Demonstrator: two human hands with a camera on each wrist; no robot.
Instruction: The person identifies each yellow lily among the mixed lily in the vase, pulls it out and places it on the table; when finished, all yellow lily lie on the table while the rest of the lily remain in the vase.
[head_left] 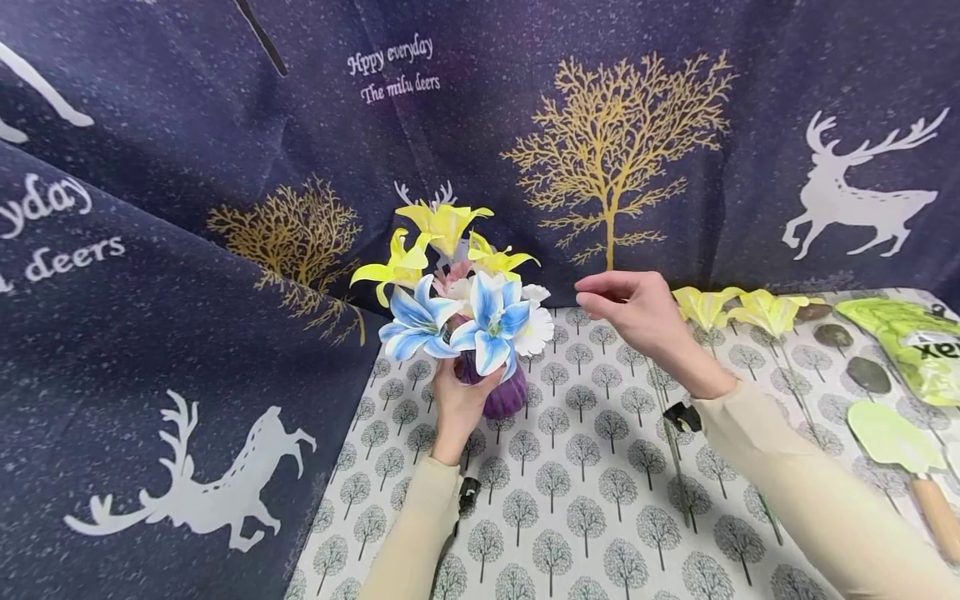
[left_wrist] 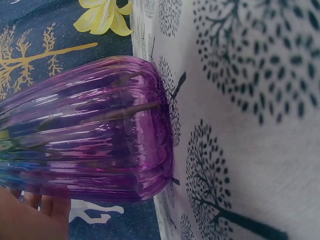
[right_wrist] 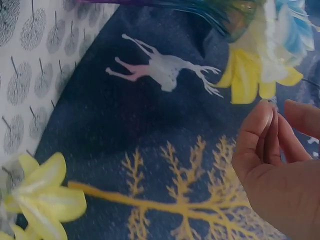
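A ribbed, see-through purple vase [left_wrist: 115,135] stands upright on the cloth, with stems visible inside it. My left hand [head_left: 459,400] grips the vase near its neck. Blue-and-white lilies [head_left: 491,321], yellow lilies [head_left: 444,227], a white flower [head_left: 537,327] and a pinkish bloom fill the top. To the right of the bouquet, my right hand [head_left: 633,312] hovers in the air, apart from the flowers. Its fingers are bent loosely with nothing between them, and in the right wrist view a gap shows between thumb and fingertips [right_wrist: 260,117].
Two more yellow lilies [head_left: 772,311] with long stems lie on the tree-print cloth [head_left: 551,483] at the right. Beyond them are dark stones [head_left: 868,375], a green bag [head_left: 911,350] and a light-green trowel [head_left: 896,437] with a wooden handle. Dark printed fabric [head_left: 465,125] hangs behind and at left.
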